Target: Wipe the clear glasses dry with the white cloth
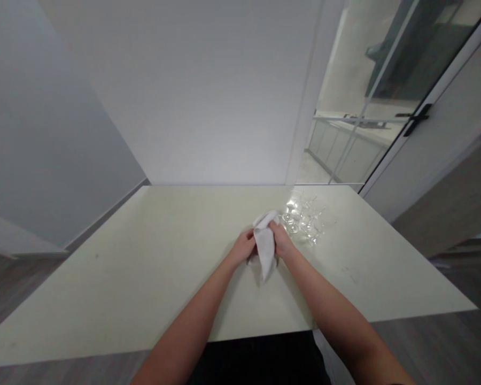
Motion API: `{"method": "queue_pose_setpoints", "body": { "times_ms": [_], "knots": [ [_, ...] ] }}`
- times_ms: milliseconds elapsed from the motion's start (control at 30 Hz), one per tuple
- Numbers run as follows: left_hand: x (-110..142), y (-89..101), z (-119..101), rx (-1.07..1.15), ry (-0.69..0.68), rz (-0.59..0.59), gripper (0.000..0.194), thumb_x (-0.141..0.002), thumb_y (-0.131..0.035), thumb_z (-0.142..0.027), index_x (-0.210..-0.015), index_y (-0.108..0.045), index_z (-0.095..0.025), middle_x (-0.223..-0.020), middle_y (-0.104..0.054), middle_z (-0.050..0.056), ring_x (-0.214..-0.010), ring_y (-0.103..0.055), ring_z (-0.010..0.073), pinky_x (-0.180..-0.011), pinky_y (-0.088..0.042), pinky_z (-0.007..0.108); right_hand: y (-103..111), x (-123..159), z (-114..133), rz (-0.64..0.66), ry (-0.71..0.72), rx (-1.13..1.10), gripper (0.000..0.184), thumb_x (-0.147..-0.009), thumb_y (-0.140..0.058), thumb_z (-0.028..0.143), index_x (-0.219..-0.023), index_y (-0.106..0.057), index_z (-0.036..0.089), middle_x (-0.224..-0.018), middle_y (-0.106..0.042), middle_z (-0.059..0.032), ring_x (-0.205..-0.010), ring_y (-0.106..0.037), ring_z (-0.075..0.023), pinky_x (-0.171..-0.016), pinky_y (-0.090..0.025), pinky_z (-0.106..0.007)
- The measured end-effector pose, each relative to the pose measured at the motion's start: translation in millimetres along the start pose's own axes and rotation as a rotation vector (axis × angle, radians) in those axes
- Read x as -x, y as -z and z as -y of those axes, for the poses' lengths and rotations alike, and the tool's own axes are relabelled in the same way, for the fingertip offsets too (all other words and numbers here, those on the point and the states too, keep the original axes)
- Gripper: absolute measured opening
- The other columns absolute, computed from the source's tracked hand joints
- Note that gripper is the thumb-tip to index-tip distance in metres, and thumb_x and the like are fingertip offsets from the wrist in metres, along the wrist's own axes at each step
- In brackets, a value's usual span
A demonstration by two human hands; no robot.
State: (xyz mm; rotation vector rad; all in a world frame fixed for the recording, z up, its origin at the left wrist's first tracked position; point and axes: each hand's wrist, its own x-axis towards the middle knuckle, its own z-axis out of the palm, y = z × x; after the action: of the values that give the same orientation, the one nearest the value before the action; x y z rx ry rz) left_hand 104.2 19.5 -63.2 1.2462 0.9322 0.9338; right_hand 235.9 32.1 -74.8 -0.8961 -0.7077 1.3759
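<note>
A white cloth (265, 247) hangs bunched between my two hands, over the middle of the table, with one corner drooping toward me. My left hand (243, 248) is closed on the cloth's left side, the fingertips partly tucked behind the fabric. On the other side my right hand (281, 241) grips the cloth near its upper edge, thumb on top. Whether the folds wrap another object is hidden. Just beyond my right hand stands a tight cluster of several clear glasses (304, 218), apparently stemmed; their outlines blend together.
The pale table (116, 267) spans the view and meets a white wall (208, 96) at its far edge. Back right is a glass-paned door with a black handle (417, 118); a counter shows through it. Grey flooring (433, 347) lies around the table.
</note>
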Motion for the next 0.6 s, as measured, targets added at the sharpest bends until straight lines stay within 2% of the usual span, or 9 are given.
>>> {"method": "queue_pose_setpoints", "body": {
  "times_ms": [67, 100, 167, 233, 300, 367, 500, 600],
  "knots": [
    [-2, -1.4, 2, -0.075, -0.107, -0.054, 0.031, -0.067, -0.073, -0.043, -0.079, -0.061, -0.017, -0.068, -0.063, 0.001, -0.068, -0.058, 0.0141, -0.063, -0.047, 0.023, -2, -1, -2, -0.048, 0.032, -0.02, 0.04, -0.061, -0.077, 0.046, -0.085, -0.061, 0.02, -0.07, -0.067, 0.0029, -0.061, -0.061, -0.0131, -0.055, -0.048, -0.023],
    [-2, -1.8, 2, -0.066, -0.103, -0.058, 0.031, -0.067, -0.074, -0.042, -0.079, -0.061, -0.017, -0.067, -0.062, 0.001, -0.067, -0.057, 0.0139, -0.063, -0.047, 0.023, -3, 0, -2, -0.056, 0.038, -0.033, 0.04, -0.06, -0.078, 0.046, -0.086, -0.06, 0.02, -0.071, -0.067, 0.0029, -0.062, -0.061, -0.0134, -0.056, -0.049, -0.023],
    [-1, -1.3, 2, 0.044, 0.031, -0.013, 0.035, -0.07, -0.07, -0.049, -0.073, -0.058, -0.016, -0.057, -0.056, -0.001, -0.055, -0.051, 0.0112, -0.053, -0.043, 0.021, -2, 2, -1, -0.028, 0.007, -0.062, 0.042, -0.061, -0.077, 0.049, -0.086, -0.06, 0.021, -0.071, -0.068, 0.0016, -0.066, -0.064, -0.0162, -0.057, -0.05, -0.025],
    [2, 0.6, 2, 0.198, 0.203, 0.094, 0.045, -0.072, -0.064, -0.059, -0.064, -0.051, -0.017, -0.048, -0.045, -0.005, -0.043, -0.041, 0.0076, -0.045, -0.036, 0.02, 0, 4, 1, 0.025, -0.07, -0.086, 0.045, -0.061, -0.075, 0.054, -0.087, -0.06, 0.021, -0.07, -0.069, -0.0002, -0.069, -0.066, -0.0195, -0.059, -0.052, -0.028],
    [4, 2.4, 1, 0.285, 0.277, 0.183, 0.05, -0.072, -0.061, -0.065, -0.061, -0.047, -0.017, -0.045, -0.04, -0.006, -0.039, -0.036, 0.0065, -0.043, -0.035, 0.02, 2, 5, 3, 0.068, -0.139, -0.084, 0.045, -0.062, -0.072, 0.056, -0.087, -0.06, 0.021, -0.068, -0.069, -0.0015, -0.07, -0.067, -0.0215, -0.058, -0.052, -0.03],
    [4, 3.1, -1, 0.252, 0.238, 0.154, 0.049, -0.073, -0.06, -0.065, -0.064, -0.051, -0.017, -0.048, -0.046, -0.004, -0.041, -0.042, 0.0078, -0.045, -0.038, 0.021, 2, 4, 4, 0.064, -0.143, -0.059, 0.043, -0.064, -0.071, 0.056, -0.086, -0.06, 0.02, -0.066, -0.068, -0.0016, -0.067, -0.066, -0.0209, -0.057, -0.051, -0.029],
    [1, 1.1, -1, -0.022, 0.029, -0.051, 0.036, -0.07, -0.068, -0.05, -0.078, -0.059, -0.015, -0.06, -0.058, -0.001, -0.052, -0.051, 0.0101, -0.049, -0.039, 0.02, -6, 3, 1, -0.051, 0.001, -0.015, 0.039, -0.062, -0.076, 0.048, -0.085, -0.06, 0.021, -0.069, -0.068, 0.0018, -0.062, -0.062, -0.0154, -0.057, -0.05, -0.025],
    [0, 0.0, -1, -0.072, 0.009, -0.065, 0.031, -0.068, -0.07, -0.043, -0.078, -0.058, -0.016, -0.058, -0.056, -0.003, -0.048, -0.046, 0.0082, -0.046, -0.035, 0.019, -11, 6, 1, -0.085, 0.036, -0.023, 0.041, -0.061, -0.077, 0.048, -0.086, -0.059, 0.021, -0.07, -0.068, 0.0018, -0.064, -0.063, -0.016, -0.057, -0.05, -0.026]
  ]
}}
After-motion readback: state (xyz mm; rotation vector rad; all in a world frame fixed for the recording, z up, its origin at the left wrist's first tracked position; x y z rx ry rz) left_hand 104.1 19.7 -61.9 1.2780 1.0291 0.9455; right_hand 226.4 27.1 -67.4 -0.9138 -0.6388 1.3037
